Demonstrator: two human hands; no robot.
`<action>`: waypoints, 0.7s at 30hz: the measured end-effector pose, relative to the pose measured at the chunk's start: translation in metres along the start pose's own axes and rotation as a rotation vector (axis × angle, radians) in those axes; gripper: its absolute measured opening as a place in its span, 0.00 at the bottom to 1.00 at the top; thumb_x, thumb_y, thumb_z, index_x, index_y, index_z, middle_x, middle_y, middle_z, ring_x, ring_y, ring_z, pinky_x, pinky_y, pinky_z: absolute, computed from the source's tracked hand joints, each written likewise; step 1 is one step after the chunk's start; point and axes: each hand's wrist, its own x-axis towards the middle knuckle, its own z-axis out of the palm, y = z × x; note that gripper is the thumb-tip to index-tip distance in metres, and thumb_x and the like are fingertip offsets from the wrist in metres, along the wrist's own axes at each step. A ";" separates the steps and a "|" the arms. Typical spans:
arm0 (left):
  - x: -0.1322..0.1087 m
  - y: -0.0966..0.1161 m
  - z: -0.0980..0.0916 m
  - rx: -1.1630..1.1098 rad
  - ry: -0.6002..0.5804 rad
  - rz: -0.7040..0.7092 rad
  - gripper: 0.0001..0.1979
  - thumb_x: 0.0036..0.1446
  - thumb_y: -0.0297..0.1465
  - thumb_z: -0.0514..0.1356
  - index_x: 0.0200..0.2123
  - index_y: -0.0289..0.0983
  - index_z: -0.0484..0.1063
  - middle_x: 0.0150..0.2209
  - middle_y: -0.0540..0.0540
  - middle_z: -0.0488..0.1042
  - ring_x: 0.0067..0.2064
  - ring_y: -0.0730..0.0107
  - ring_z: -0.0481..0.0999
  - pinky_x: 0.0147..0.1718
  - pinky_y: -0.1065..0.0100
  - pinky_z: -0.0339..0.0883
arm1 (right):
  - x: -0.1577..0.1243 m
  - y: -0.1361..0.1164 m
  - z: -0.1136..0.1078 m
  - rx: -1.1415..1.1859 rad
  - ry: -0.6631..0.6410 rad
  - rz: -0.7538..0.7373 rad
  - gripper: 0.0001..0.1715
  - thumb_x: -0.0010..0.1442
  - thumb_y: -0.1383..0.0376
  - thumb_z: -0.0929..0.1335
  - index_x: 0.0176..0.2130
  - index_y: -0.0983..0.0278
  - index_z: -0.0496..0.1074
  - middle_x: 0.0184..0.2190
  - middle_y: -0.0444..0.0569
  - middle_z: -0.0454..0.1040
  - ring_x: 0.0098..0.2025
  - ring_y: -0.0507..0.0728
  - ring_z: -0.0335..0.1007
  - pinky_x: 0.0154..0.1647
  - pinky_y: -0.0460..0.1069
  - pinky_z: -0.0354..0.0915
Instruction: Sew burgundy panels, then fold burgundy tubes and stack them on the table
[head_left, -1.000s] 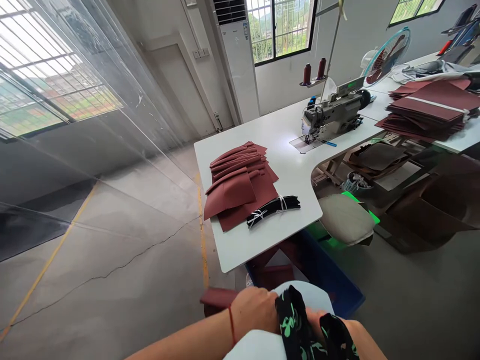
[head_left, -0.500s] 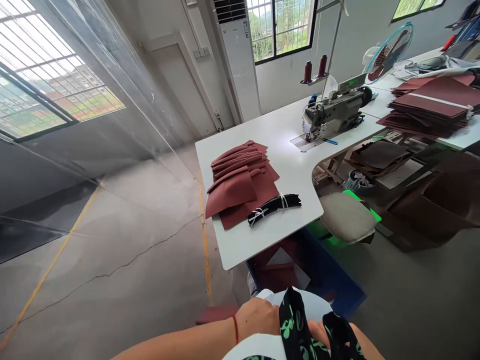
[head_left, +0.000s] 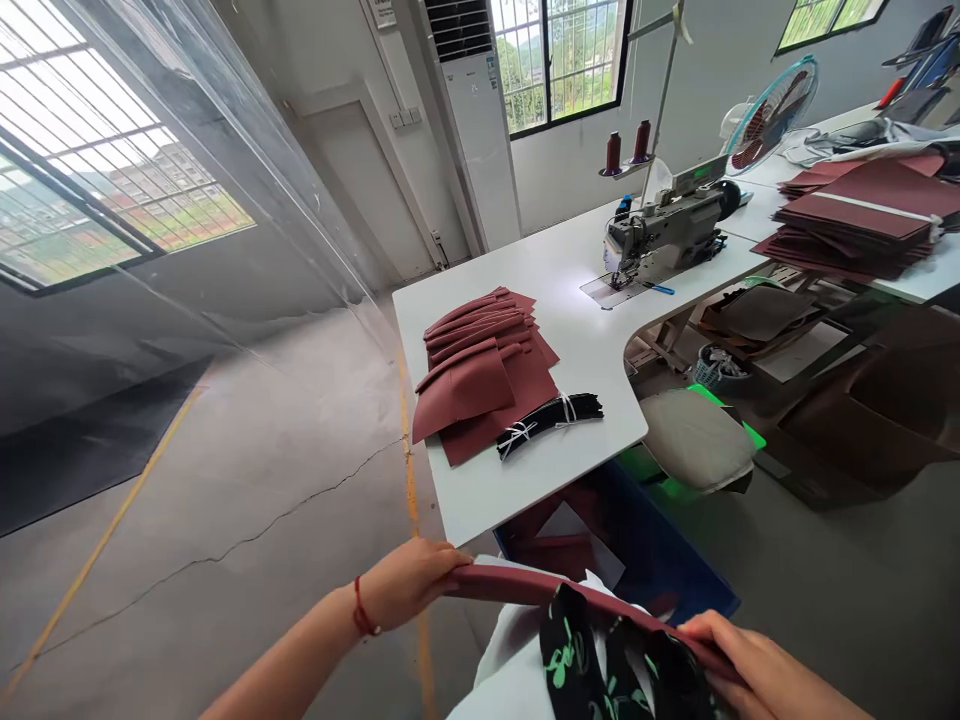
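Note:
A long maroon leather-like panel with a rolled edge stretches across in front of my body, close to the black patterned cloth that I wear. At its left end, my left hand is closed on the edge, thumb on top. My right hand grips the other end at the lower right. Most of the panel below the edge is out of sight. On the white table ahead lie a stack of maroon panels and a bundle of black strips tied with white string.
A sewing machine stands farther back on the table, with thread spools behind it. Below the table's front edge is a blue bin holding maroon pieces. A cushioned stool is to the right. More maroon panels are piled at right.
The maroon panel has come up into view, held across my front. My left hand has moved left and up, and my right hand has moved out to the right from behind the patterned cloth.

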 end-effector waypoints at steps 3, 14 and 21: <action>-0.005 -0.012 -0.016 -0.266 0.074 0.032 0.18 0.60 0.44 0.55 0.26 0.37 0.67 0.22 0.52 0.64 0.24 0.73 0.61 0.24 0.71 0.54 | 0.006 0.006 -0.020 0.075 -0.086 0.004 0.20 0.63 0.49 0.62 0.31 0.58 0.73 0.27 0.46 0.72 0.31 0.56 0.66 0.34 0.48 0.65; -0.003 -0.003 -0.029 -0.661 0.185 0.184 0.32 0.55 0.56 0.54 0.16 0.38 0.48 0.15 0.55 0.47 0.19 0.77 0.46 0.18 0.68 0.42 | 0.025 0.022 -0.036 0.369 0.079 -0.048 0.26 0.60 0.44 0.63 0.25 0.62 0.63 0.23 0.43 0.61 0.26 0.52 0.55 0.26 0.46 0.56; 0.022 0.032 0.003 -0.203 -0.124 -0.091 0.12 0.57 0.30 0.53 0.44 0.42 0.70 0.39 0.50 0.75 0.38 0.67 0.72 0.34 0.71 0.63 | 0.071 -0.020 0.005 0.100 -0.204 -0.270 0.19 0.65 0.53 0.62 0.31 0.63 0.70 0.26 0.44 0.70 0.28 0.52 0.63 0.29 0.46 0.60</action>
